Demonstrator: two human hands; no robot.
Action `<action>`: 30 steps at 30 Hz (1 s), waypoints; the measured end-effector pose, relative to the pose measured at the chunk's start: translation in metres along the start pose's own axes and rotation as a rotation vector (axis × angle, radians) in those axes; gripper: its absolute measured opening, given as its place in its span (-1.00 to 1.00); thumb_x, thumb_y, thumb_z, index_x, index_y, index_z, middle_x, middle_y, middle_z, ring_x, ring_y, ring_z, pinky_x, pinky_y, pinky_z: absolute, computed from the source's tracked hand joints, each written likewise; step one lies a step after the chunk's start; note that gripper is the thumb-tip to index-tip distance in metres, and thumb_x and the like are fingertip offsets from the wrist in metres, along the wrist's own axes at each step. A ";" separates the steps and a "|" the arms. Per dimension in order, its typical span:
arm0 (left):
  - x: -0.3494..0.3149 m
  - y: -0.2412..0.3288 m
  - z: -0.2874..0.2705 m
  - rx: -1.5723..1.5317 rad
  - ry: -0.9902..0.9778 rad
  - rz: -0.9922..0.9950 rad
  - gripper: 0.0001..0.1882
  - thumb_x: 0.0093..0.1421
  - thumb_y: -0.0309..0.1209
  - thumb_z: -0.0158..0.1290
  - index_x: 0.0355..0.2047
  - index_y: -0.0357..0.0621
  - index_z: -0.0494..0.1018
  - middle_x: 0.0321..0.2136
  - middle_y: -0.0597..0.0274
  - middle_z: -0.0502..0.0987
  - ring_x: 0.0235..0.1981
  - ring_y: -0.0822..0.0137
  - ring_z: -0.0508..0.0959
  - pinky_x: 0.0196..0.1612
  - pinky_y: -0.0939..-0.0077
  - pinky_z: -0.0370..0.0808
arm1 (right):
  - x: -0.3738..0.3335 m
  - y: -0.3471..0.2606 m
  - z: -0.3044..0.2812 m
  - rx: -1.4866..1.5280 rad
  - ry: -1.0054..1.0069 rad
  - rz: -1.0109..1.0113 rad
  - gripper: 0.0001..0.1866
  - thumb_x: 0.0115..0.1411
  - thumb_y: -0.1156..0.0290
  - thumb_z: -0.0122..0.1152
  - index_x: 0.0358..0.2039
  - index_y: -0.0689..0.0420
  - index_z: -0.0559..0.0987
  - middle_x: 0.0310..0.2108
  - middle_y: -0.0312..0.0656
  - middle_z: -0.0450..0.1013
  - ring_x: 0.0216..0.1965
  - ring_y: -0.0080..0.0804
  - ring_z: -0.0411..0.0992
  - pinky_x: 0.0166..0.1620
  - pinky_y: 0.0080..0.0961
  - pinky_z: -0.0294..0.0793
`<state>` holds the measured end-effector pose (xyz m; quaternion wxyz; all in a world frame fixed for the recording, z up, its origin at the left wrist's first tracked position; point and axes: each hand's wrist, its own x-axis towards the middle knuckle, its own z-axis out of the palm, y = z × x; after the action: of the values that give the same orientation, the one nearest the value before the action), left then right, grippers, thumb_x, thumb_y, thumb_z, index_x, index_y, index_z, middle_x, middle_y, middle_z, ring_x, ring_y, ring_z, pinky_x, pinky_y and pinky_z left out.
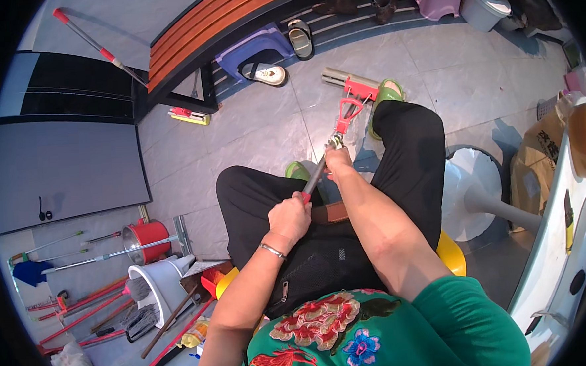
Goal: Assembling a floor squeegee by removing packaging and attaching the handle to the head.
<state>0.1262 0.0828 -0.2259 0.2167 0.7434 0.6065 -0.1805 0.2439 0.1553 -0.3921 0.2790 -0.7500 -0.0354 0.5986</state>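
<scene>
Sponge mop [341,125], its shaft silvery grey, its lever and head bright red with a dull greyish strip, slants over the tiled floor [253,122], head beside a green slipper [389,90]. Left hand [290,219] and right hand [337,161] wrap around the handle.

Left hand [290,219] curled tight, right hand [337,159] curled further forward, both forearms bare
</scene>
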 end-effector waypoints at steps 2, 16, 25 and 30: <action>0.003 -0.001 -0.001 -0.006 -0.008 0.001 -0.71 0.17 -0.24 -0.02 -0.30 -0.25 0.38 -0.48 -0.10 0.56 -0.40 -0.06 0.58 -0.33 0.09 0.51 | 0.001 0.003 -0.001 -0.019 -0.053 0.003 -0.55 0.12 0.05 0.13 -0.19 0.20 0.50 -0.37 -0.05 0.49 -0.43 -0.15 0.48 -0.30 -0.08 0.46; 0.001 -0.001 0.001 -0.046 -0.025 -0.014 -0.71 0.18 -0.22 -0.02 -0.29 -0.23 0.36 -0.51 -0.10 0.55 -0.42 -0.07 0.57 -0.37 0.07 0.50 | 0.099 -0.019 0.000 0.644 -0.006 0.153 -0.47 0.21 0.11 0.05 0.03 0.28 0.39 0.01 -0.03 0.36 -0.08 -0.15 0.40 -0.02 -0.16 0.37; 0.001 0.001 0.004 -0.055 -0.007 -0.021 -0.72 0.18 -0.24 -0.02 -0.30 -0.25 0.36 -0.49 -0.12 0.55 -0.41 -0.07 0.57 -0.32 0.08 0.50 | 0.119 0.000 0.007 0.525 -0.158 0.139 -0.68 0.28 0.12 -0.05 -0.19 0.13 0.38 -0.45 -0.14 0.39 -0.53 -0.24 0.43 -0.49 -0.22 0.49; 0.006 0.005 0.005 -0.047 -0.015 -0.015 -0.71 0.17 -0.23 -0.01 -0.31 -0.25 0.37 -0.48 -0.11 0.55 -0.41 -0.07 0.57 -0.32 0.08 0.50 | 0.126 0.013 0.011 0.453 -0.176 0.086 -0.71 0.29 0.13 -0.10 -0.25 0.11 0.37 -0.49 -0.16 0.38 -0.58 -0.26 0.42 -0.51 -0.23 0.49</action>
<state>0.1323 0.0840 -0.2326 0.2371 0.7323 0.6144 -0.1734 0.2659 0.1975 -0.5102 0.4100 -0.6141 0.1077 0.6657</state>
